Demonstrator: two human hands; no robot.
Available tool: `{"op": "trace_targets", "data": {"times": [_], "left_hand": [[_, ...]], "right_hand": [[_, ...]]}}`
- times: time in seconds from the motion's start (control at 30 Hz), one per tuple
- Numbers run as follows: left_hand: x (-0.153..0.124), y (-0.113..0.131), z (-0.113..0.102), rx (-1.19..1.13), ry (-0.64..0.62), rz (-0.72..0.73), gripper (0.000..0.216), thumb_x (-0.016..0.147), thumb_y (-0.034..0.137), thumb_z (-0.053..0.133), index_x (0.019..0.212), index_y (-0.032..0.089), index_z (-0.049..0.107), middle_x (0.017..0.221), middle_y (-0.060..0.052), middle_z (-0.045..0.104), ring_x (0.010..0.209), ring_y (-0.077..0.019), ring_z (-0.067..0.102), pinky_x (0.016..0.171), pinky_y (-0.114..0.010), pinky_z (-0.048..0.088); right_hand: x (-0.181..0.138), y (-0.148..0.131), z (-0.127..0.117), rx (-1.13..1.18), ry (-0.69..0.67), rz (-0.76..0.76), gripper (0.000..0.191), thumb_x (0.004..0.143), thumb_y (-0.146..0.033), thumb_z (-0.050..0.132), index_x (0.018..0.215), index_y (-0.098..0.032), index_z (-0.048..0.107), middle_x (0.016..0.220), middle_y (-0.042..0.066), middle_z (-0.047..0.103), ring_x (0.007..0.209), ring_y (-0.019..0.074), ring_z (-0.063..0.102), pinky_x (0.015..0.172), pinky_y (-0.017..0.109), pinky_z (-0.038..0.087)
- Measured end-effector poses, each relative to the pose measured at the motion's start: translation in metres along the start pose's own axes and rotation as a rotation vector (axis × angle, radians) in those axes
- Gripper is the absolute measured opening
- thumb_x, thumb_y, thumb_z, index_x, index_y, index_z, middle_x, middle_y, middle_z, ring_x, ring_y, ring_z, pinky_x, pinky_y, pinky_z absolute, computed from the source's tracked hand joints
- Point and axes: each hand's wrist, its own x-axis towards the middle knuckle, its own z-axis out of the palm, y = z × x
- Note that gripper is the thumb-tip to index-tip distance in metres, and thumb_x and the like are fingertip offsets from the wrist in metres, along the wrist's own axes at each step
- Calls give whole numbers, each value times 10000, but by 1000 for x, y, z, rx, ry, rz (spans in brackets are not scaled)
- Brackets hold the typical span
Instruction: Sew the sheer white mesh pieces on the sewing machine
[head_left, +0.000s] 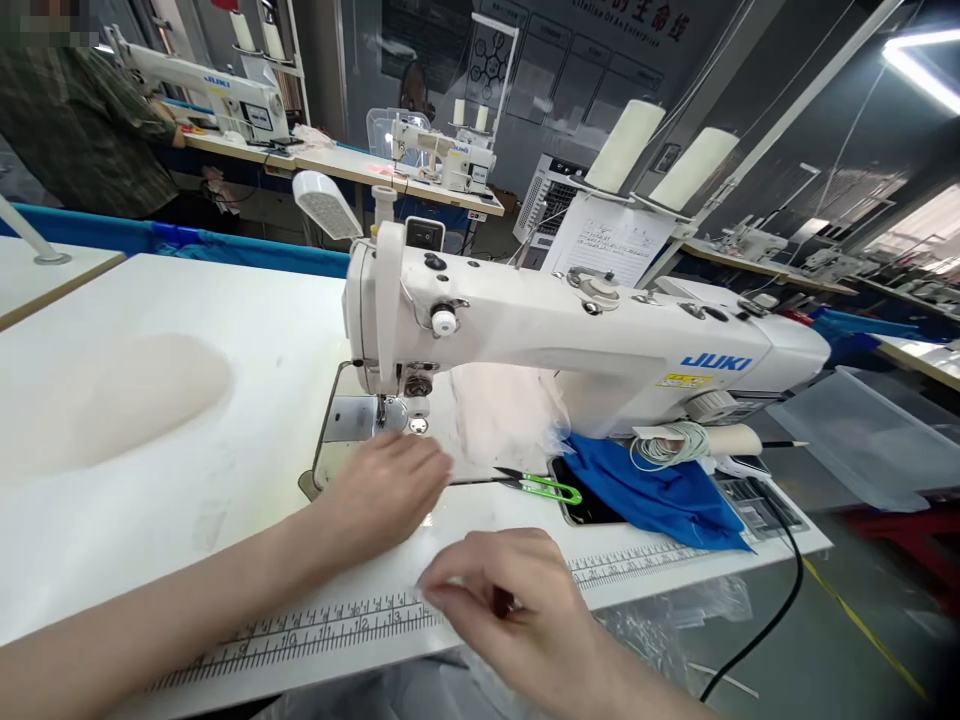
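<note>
A white JUKI sewing machine [525, 310] stands across the white table [187, 420]. My left hand [390, 490] is just in front of its needle and presser foot [381, 408]. The fingers of that hand are curled together and slightly blurred; what they hold, if anything, is hidden. Lower and to the right, my right hand [517, 600] hovers over the table's front edge, thumb and forefinger pinched together. Anything between those fingertips is too small to make out. Right of my left hand lie green-handled thread snips [551, 488], and behind them pale sheer fabric [506, 415].
Blue cloth [660, 490] partly covers a dark phone [585, 500]. Beside it are a coil of cord [671, 445] and a thread cone [731, 440]. A printed ruler [322, 632] follows the front edge. A co-worker [75, 130] stands at another machine, back left.
</note>
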Motion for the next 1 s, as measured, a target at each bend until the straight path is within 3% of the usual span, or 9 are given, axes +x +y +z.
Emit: {"op": "trace_targets", "data": {"times": [0.1, 0.23, 0.37, 0.5, 0.6, 0.7, 0.83, 1.0], "left_hand": [[-38, 9, -36, -275, 19, -183, 274, 957, 211, 427, 698, 187, 512, 551, 37, 503, 476, -101, 456, 490, -231, 340], [-57, 29, -54, -540, -99, -425, 159, 815, 349, 632, 854, 215, 556, 719, 24, 607, 603, -123, 531, 535, -213, 418], [-54, 31, -52, -789, -207, -703, 212, 879, 367, 527, 740, 208, 550, 719, 17, 608, 626, -120, 536, 478, -187, 379], [-56, 10, -57, -983, -315, -753, 322, 908, 454, 501, 714, 201, 548, 703, 16, 582, 652, -123, 524, 547, -205, 394], [-58, -5, -65, -1089, -326, -814, 320, 912, 482, 489, 775, 206, 573, 753, 4, 606, 747, -150, 575, 685, -249, 459], [-57, -6, -70, -1088, -358, -842, 303, 895, 496, 513, 828, 212, 593, 823, -7, 630, 812, -170, 590, 744, -279, 466], [-48, 11, -64, -884, -387, -795, 334, 731, 487, 715, 841, 206, 573, 842, 6, 618, 778, -165, 546, 690, -265, 424], [-45, 17, -55, -826, -303, -735, 376, 911, 417, 474, 622, 183, 419, 597, 46, 413, 565, -104, 371, 517, -235, 279]], "right_hand": [[10, 8, 19, 68, 187, 43, 46, 834, -178, 659, 871, -203, 668, 490, -110, 351, 427, 53, 330, 467, 183, 326], [28, 7, 42, 253, 249, 126, 50, 853, -198, 630, 892, -223, 648, 512, -110, 337, 453, 58, 340, 474, 184, 322], [41, 2, 52, 436, 289, 248, 62, 820, -232, 673, 871, -218, 642, 497, -117, 339, 464, 60, 323, 499, 193, 325], [44, 3, 50, 489, 279, 327, 72, 791, -238, 701, 809, -205, 640, 483, -122, 283, 458, 56, 253, 486, 203, 280], [47, 7, 45, 527, 261, 378, 107, 810, -292, 687, 805, -202, 628, 480, -122, 258, 450, 56, 217, 452, 207, 223], [52, 11, 47, 513, 297, 400, 143, 848, -341, 650, 829, -204, 616, 482, -122, 234, 453, 58, 191, 448, 209, 197], [57, 14, 57, 493, 328, 392, 136, 840, -322, 668, 888, -207, 612, 491, -126, 242, 461, 56, 209, 465, 202, 230], [58, 10, 58, 482, 308, 357, 147, 859, -332, 644, 924, -200, 628, 516, -115, 256, 464, 60, 237, 466, 201, 260]]}}
